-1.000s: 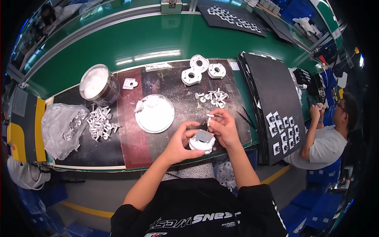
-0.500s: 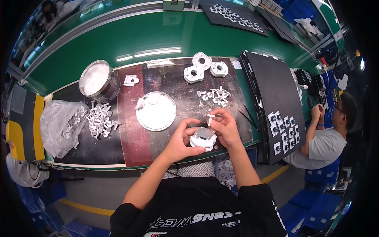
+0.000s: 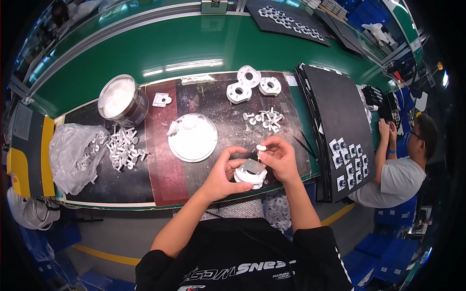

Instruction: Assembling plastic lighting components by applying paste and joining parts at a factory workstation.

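White housing [image 3: 251, 180] gripped by left hand [image 3: 223, 175]; right hand [image 3: 280, 162] pinches flat-headed pin [image 3: 261, 148] nearby; likely positioning step, next needing steady aim.

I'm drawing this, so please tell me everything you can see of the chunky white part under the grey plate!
The white part is roundish, chunky and looks like plastic. A flat, metal-looking grey plate lies over its top, with a dark opening by the plate's near edge. It's plate side up, near the work surface's front edge. The left grip holds its left and near sides. I can't tell if the right grip, close above, touches it.
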The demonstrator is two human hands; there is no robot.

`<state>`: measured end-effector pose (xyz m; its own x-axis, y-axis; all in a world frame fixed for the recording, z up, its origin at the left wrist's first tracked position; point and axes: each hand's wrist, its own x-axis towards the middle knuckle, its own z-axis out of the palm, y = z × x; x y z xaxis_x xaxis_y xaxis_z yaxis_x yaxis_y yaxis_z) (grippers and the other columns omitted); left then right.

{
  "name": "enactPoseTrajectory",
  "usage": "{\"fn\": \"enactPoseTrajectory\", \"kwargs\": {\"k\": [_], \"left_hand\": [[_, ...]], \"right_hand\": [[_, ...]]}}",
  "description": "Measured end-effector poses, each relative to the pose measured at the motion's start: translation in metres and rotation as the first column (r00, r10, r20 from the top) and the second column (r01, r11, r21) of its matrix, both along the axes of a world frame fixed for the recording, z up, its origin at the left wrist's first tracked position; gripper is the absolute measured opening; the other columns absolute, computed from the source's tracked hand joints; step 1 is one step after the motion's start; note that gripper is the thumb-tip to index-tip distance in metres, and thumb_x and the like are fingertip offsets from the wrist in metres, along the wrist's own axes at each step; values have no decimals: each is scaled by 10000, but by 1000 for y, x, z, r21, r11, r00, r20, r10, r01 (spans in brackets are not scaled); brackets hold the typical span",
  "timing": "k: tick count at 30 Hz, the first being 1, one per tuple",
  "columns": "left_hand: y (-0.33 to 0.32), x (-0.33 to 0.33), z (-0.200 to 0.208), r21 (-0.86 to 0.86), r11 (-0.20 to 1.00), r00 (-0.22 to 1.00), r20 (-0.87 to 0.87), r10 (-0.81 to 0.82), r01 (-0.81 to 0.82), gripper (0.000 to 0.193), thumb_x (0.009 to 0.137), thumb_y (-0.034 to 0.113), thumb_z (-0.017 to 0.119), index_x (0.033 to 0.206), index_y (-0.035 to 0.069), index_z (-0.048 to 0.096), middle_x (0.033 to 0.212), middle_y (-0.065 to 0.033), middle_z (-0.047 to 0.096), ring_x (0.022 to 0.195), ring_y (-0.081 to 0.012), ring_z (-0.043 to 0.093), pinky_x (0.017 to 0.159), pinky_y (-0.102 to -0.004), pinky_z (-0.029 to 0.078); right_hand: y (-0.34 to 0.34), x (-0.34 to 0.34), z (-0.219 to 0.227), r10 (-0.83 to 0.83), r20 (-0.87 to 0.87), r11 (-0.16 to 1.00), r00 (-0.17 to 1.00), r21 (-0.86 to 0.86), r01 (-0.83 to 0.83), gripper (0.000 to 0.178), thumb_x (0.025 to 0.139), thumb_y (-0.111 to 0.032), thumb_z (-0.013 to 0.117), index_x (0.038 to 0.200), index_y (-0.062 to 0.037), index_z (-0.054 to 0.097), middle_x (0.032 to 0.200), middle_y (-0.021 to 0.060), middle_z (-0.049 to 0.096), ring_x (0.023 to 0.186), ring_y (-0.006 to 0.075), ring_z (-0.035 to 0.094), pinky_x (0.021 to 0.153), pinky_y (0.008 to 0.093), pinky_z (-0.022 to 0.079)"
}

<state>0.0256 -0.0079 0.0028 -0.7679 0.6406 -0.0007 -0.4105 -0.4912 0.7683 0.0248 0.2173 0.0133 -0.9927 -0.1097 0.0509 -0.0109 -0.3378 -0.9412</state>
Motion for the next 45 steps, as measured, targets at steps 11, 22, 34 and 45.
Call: {"fn": "enactPoseTrajectory", "kwargs": {"k": [11,22,34,45], "left_hand": [[3,5,-4,-122,987,987,-130,93,-109,934,729,28,927,1441,60,324,1352,-202,618,1267,-222,603,1105,-377,473],[4,6,0,-89,986,978,-170,122,-138,945,720,29,925,1440,63,314,1366,-210,613,1269,-227,603,1102,-388,474],[5,6,-4,-99,961,888,-416,197,-260,957,696,7,926,1454,63,343,1452,-190,521,1371,-278,532,1166,-419,423],[7,-196,50,-238,689,665,-591,457,-685,1080,663,-45,873,1535,147,266,1406,-199,475,1222,-298,620,987,-407,581]], "right_hand": [[-4,8,10,-47,-1,997,999,64,47,314,898,83,752,1185,31,635,1121,103,691,983,139,694,853,279,585],[14,10,5,117,-39,968,992,229,-105,186,964,68,657,1142,44,706,1148,104,715,1077,173,674,945,317,540],[9,16,-3,-30,-63,999,998,26,31,345,985,43,612,1328,14,578,1128,132,710,1000,170,663,897,310,535],[16,34,-22,-115,-68,986,991,114,123,248,1010,-36,623,1251,24,629,990,89,692,803,101,594,755,246,499]]}}
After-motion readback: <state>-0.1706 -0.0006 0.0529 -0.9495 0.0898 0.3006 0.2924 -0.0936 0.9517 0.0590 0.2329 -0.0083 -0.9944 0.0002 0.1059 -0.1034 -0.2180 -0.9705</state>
